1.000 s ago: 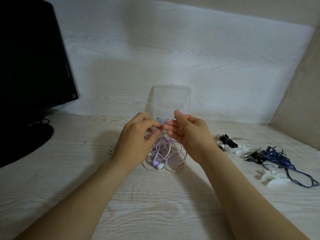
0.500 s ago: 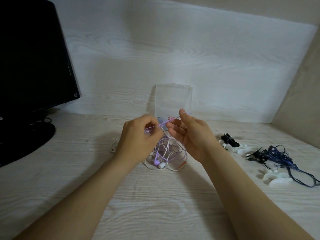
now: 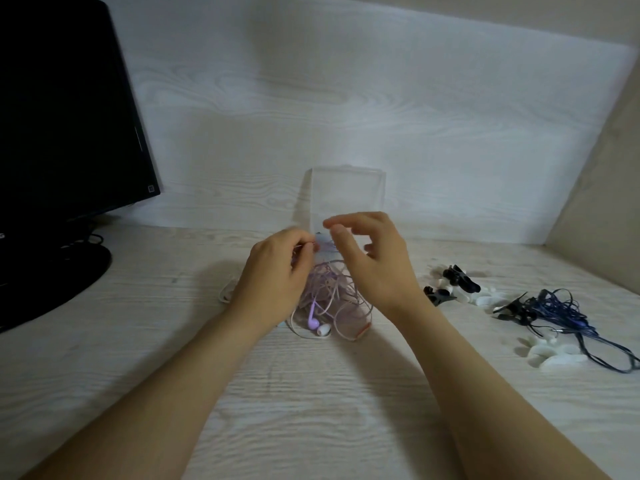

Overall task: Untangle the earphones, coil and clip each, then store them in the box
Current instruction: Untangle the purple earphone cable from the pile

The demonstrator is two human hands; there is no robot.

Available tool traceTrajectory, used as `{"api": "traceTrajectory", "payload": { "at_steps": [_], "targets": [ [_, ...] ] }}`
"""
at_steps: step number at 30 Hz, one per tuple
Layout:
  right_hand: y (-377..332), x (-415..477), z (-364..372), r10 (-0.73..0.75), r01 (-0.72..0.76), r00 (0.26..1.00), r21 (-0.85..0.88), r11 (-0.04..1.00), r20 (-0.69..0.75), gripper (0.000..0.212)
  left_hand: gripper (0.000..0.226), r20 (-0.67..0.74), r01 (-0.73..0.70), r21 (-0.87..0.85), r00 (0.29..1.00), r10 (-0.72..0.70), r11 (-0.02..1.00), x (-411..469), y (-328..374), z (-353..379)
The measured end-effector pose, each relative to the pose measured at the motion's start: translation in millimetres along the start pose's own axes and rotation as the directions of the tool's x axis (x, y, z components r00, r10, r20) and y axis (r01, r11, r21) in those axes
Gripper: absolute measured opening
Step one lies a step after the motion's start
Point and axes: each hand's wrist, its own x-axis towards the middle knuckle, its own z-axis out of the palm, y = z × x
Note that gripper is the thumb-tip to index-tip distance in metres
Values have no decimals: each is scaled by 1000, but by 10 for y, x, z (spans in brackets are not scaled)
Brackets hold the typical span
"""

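My left hand (image 3: pixel 277 271) pinches a cord of the purple earphones (image 3: pixel 329 296) tangled on the table (image 3: pixel 311 393) — right hand (image 3: pixel 377 268) beside it, fingers loose, holding nothing; clear box (image 3: pixel 346 195) behind.

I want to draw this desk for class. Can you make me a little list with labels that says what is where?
left hand: pinches the cord of the purple earphones
right hand: raised beside it, blurred, hold unclear
purple earphones: tangled pile on the desk, under the hands
clear box: behind the hands, by the wall
black clips: right of the pile
dark blue earphones: tangled, far right
monitor: far left
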Motion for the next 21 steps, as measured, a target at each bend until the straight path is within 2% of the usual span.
{"api": "traceTrajectory", "payload": {
  "at_steps": [5,7,9,13,15,17,21],
  "targets": [
    [145,25,75,-155,152,988,-282,947,13,11,16,37,45,-49,998,-44,998,-12,5,-8],
    [140,33,69,-170,158,985,-278,947,-16,9,14,1,85,-86,996,-85,993,-3,6,-15],
    [110,28,47,-160,142,985,-240,960,-60,9,15,-44,92,-54,995,-94,994,10,-7,-26],
    [85,25,30,-163,136,979,-201,970,-124,9,38,-79,93,117,993,-84,989,7,-51,-37],
    [87,28,33,-177,153,977,-180,972,-124,7,30,-78,58,126,996,-49,990,-1,-44,-27],
    [89,29,49,-207,189,973,-167,968,-100,7,10,-79,7,121,997,3,993,-18,-3,-12],
    [79,24,81,-269,261,963,-153,953,-32,8,12,-97,-61,116,993,72,991,-14,4,7]
  ]
}}
